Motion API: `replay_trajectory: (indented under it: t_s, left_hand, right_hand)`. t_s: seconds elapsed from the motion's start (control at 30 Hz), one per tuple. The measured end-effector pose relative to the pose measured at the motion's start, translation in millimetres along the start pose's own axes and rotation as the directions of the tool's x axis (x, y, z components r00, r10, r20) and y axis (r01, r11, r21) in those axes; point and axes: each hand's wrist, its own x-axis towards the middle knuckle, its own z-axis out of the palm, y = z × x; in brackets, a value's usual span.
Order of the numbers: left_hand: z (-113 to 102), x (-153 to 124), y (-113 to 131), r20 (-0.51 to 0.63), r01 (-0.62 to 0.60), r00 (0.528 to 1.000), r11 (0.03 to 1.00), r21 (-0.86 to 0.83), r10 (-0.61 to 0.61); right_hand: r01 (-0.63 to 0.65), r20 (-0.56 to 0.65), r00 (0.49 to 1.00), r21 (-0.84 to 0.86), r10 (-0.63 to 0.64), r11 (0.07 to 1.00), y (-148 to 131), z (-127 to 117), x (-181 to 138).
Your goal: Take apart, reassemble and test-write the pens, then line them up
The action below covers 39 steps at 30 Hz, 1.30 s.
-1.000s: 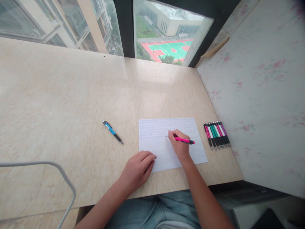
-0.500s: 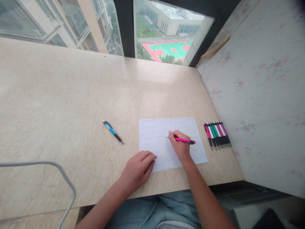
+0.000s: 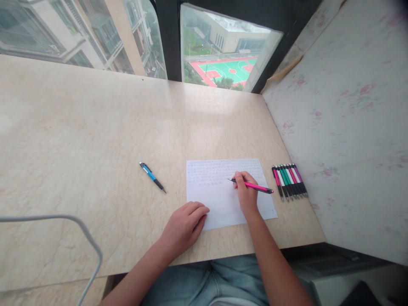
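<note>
A white sheet of paper (image 3: 219, 199) with faint lines of writing across its upper part lies near the front edge of a beige marble table (image 3: 95, 140). My right hand (image 3: 246, 193) rests on the sheet, closed round a pink pen (image 3: 255, 186) whose tip points left over the written lines. My left hand (image 3: 185, 225) lies on the table at the sheet's lower left corner, fingers loosely curled and touching the paper's edge, holding nothing. A blue pen (image 3: 152, 177) lies alone on the table left of the sheet.
A row of several pens (image 3: 289, 180), pink, green and purple, lies right of the sheet by the floral-papered wall (image 3: 344, 127). A grey metal chair frame (image 3: 79, 233) curves in at the lower left. Windows (image 3: 223, 46) run behind the table's far edge.
My right hand has slid a little to the right along the sheet with the pink pen, which now lies flatter. The left hand has stayed put.
</note>
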Motion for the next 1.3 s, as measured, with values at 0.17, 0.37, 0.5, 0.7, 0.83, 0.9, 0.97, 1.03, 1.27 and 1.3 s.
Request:
replay_trajectory:
  t_s: [0.17,0.37,0.5,0.7,0.83,0.9,0.97,1.03,1.27,1.3]
  left_hand:
    - [0,0,0,-0.029,-0.008,1.0,1.0,-0.008,0.007]
    - [-1,2,2,-0.034,0.003,0.999,1.0,-0.007,-0.003]
    - [-1,2,1,-0.032,-0.003,0.999,1.0,-0.002,0.003]
    - [-1,2,0,-0.033,-0.005,0.999,1.0,0.003,0.006]
    - [-2,2,2,-0.038,-0.01,0.999,1.0,0.01,0.01]
    - [-3,3,2,-0.034,-0.007,0.999,1.0,0.01,0.007]
    - [-2,2,1,-0.032,-0.008,0.999,1.0,0.005,0.008]
    - [-1,2,-1,-0.031,-0.008,0.999,1.0,-0.003,0.008]
    - [1,1,-4,-0.013,0.012,1.0,1.0,-0.017,-0.012]
    - [1,1,-4,-0.009,0.014,1.0,1.0,-0.017,-0.014]
  right_hand:
    - [-0.073,0.044,0.997,0.207,0.065,0.976,0,-5,2]
    - [-0.122,0.094,0.99,0.16,0.108,0.979,-2,-19,-8]
    - [-0.135,0.091,0.989,0.179,0.12,0.975,0,-24,-16]
    - [-0.065,0.092,0.994,0.073,0.058,0.995,3,-32,-23]
    - [0.078,0.129,0.991,-0.307,-0.04,0.949,4,-43,-23]
    - [0.159,0.164,0.983,-0.507,-0.086,0.848,6,-49,-22]
    - [0.209,0.194,0.975,-0.626,-0.109,0.752,7,-53,-22]
    - [0.23,0.222,0.97,-0.674,-0.105,0.702,7,-55,-24]
    - [0.17,0.189,0.981,-0.678,-0.054,0.715,8,-58,-32]
    - [0.16,0.177,0.983,-0.666,-0.054,0.728,8,-58,-33]
